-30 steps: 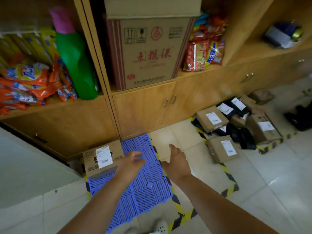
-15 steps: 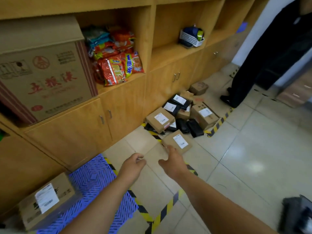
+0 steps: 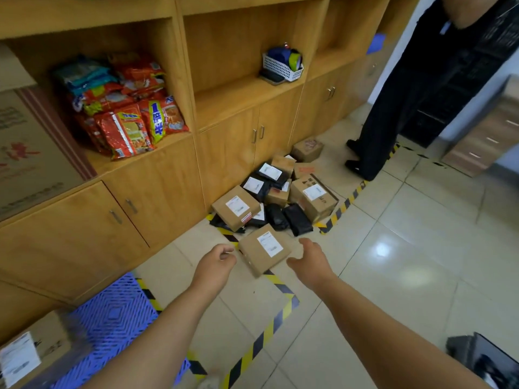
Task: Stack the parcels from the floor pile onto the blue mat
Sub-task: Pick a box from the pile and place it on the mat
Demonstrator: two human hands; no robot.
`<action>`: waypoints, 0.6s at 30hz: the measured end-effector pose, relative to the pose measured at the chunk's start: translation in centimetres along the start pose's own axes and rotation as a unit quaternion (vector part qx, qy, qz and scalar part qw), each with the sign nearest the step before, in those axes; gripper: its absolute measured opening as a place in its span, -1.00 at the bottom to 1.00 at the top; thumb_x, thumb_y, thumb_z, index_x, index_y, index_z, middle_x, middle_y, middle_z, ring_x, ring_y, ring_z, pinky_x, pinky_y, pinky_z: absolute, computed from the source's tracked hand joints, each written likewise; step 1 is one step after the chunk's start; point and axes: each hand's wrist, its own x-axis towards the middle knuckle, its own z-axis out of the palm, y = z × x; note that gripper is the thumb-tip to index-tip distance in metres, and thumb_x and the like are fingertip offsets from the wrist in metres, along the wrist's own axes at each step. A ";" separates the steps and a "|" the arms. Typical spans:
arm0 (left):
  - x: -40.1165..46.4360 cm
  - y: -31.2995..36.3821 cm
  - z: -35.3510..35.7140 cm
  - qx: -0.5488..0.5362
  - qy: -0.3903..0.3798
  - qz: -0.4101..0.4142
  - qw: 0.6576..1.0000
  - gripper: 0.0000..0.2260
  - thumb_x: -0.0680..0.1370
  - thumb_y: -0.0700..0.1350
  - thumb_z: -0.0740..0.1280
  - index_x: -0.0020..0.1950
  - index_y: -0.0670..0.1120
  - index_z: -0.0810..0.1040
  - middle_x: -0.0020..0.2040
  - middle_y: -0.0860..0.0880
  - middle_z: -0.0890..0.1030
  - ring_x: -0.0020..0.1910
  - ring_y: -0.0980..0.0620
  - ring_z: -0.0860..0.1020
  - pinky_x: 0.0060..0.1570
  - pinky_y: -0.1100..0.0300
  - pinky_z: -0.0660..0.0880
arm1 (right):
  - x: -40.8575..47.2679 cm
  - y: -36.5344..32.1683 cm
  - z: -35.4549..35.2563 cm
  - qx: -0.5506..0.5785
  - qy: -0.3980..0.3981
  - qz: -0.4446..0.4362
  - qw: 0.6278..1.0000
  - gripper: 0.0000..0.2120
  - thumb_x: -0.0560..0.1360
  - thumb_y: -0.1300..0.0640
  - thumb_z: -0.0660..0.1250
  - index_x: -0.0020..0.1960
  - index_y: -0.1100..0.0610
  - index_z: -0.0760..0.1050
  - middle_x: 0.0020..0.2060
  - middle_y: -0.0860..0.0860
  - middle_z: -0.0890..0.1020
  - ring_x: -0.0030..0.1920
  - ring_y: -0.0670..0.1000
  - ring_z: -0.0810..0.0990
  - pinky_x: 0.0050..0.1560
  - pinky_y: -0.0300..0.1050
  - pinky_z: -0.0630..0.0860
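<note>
Head view, my hands: my left hand (image 3: pixel 217 261) and right hand (image 3: pixel 310 262) reach out on either side of the nearest brown parcel (image 3: pixel 265 249); neither touches it that I can see.
Grip, left: fingers loosely curled, holding nothing.
Grip, right: fingers spread and relaxed, holding nothing.
Nearest parcel: a flat cardboard box with a white label, lying on the tiles at the near edge of the floor pile (image 3: pixel 276 192), partly across the yellow-and-black floor tape (image 3: pixel 269 329).
Floor pile: brown boxes and black mailer bags heaped against the wooden cabinet (image 3: pixel 233 153), just beyond the nearest parcel.
Blue mat (image 3: pixel 112 321): well to the left of the nearest parcel, also by the cabinet.
Done so far: one labelled box (image 3: pixel 31 352) sits at the mat's left end; I judge it the only one placed.
Left to do: nearly the whole pile, about a dozen pieces as far as I can tell.
Next, I judge: close both hands on the nearest parcel.
Bystander: a person in black (image 3: pixel 421 88) stands beyond the pile.
</note>
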 end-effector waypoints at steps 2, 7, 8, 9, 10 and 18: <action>1.2 1.2 0.9 0.001 0.004 0.006 1.000 -0.80 0.55 -0.12 0.23 0.16 0.02 0.50 -0.05 0.00 0.51 -0.09 0.02 0.49 -0.09 0.15 0.41 | 1.5 0.5 -1.2 0.009 0.004 -0.001 1.000 -0.43 0.53 0.13 0.28 0.48 0.16 0.16 0.39 0.15 0.29 0.35 0.15 0.34 0.27 0.02 0.40; 5.3 4.7 3.4 -0.010 0.006 0.019 1.000 -0.83 0.56 -0.12 0.23 0.12 0.05 0.50 -0.05 0.03 0.53 -0.11 0.04 0.47 -0.09 0.16 0.41 | 5.7 1.1 -4.6 0.022 0.002 -0.003 1.000 -0.38 0.53 0.10 0.29 0.50 0.15 0.12 0.42 0.14 0.25 0.32 0.15 0.39 0.25 0.04 0.43; 6.3 5.5 3.9 -0.009 0.007 0.022 1.000 -0.82 0.56 -0.12 0.23 0.13 0.05 0.50 -0.08 0.04 0.52 -0.11 0.05 0.47 -0.10 0.17 0.40 | 6.8 1.0 -5.3 0.021 0.003 -0.006 1.000 -0.38 0.53 0.11 0.29 0.50 0.15 0.12 0.42 0.14 0.25 0.31 0.15 0.40 0.22 0.00 0.44; 7.5 6.3 4.3 -0.009 0.007 0.026 1.000 -0.82 0.56 -0.12 0.24 0.14 0.05 0.51 -0.08 0.04 0.52 -0.10 0.05 0.47 -0.10 0.17 0.40 | 8.0 0.8 -6.2 0.021 0.004 -0.005 1.000 -0.39 0.53 0.12 0.29 0.50 0.15 0.13 0.42 0.13 0.25 0.31 0.15 0.39 0.17 -0.06 0.44; 8.6 7.1 4.7 -0.009 0.007 0.030 0.999 -0.81 0.56 -0.12 0.24 0.15 0.04 0.51 -0.05 0.03 0.53 -0.07 0.05 0.48 -0.08 0.17 0.42 | 9.2 0.6 -7.1 0.021 0.007 -0.007 1.000 -0.41 0.52 0.13 0.29 0.49 0.15 0.16 0.40 0.13 0.28 0.31 0.15 0.39 0.14 -0.11 0.43; 17.9 15.0 7.6 0.001 -0.003 0.042 0.999 -0.81 0.57 -0.13 0.23 0.16 0.01 0.50 0.06 0.01 0.51 0.12 0.01 0.49 0.08 0.12 0.44 | 18.9 -1.8 -13.8 0.026 0.026 0.000 0.999 -0.43 0.50 0.13 0.30 0.47 0.10 0.21 0.38 0.10 0.33 0.28 0.13 0.42 0.17 -0.02 0.49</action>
